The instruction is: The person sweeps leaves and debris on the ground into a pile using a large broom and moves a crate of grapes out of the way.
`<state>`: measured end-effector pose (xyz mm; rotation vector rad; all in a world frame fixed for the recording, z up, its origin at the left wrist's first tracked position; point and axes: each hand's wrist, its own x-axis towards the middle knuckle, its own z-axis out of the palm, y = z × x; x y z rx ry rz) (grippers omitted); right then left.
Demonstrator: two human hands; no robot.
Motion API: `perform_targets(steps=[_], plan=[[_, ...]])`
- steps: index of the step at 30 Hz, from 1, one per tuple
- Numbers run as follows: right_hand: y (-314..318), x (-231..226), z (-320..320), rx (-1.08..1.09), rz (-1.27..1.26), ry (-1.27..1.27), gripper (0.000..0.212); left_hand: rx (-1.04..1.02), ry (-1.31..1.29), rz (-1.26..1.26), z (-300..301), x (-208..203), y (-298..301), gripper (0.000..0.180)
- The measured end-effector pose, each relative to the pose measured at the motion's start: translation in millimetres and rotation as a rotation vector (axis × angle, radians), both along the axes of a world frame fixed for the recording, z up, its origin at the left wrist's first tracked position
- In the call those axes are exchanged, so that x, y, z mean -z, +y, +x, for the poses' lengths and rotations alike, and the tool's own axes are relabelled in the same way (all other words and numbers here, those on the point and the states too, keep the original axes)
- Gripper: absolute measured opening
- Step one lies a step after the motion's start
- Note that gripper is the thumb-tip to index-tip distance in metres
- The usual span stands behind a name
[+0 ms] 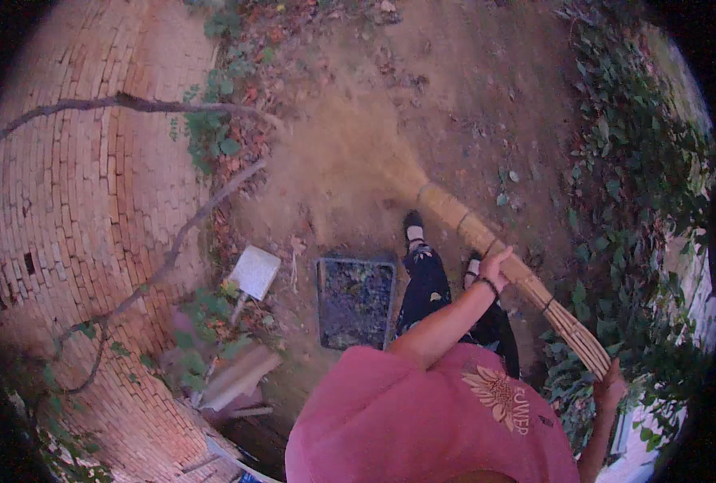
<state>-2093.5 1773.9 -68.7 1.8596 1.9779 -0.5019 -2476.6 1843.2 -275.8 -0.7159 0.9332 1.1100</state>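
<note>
A long broom [462,221] of bundled straw-coloured stalks, tied round in several places, slants across the view from lower right to upper middle. My left hand [497,270] is wrapped around its bound middle. At the top end of the handle, my right hand [610,387] grips the stalks, its fingers partly hidden. The broom's spread bristles [346,153] are smeared by motion over the bare brown ground, near dry leaves at the foot of a brick wall.
Left of my feet lies a dark rectangular tray [321,310] holding dark bits. Beside it is a white, flat-headed dustpan [255,272] with a handle. A bent branch [169,262] leans along the brick wall [84,193]. Leafy bushes [631,177] line the right side.
</note>
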Motion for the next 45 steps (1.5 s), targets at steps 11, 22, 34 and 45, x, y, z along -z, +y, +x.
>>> perform_targets(steps=[11,22,34,45], plan=[[182,-18,-268,-0.316,0.137,-0.055,0.017,-0.043,-0.112,-0.016,-222,82,3,0.039],[159,-119,-295,0.527,0.065,-0.380,0.058,0.193,-0.225,0.184,-113,-17,310,0.029],[273,-65,-64,-0.108,0.245,-0.086,0.040,0.168,-0.346,0.177,-78,-55,318,0.024],[455,-52,-3,0.201,0.267,-0.137,0.031,0.035,-0.586,-0.063,14,39,335,0.028]])
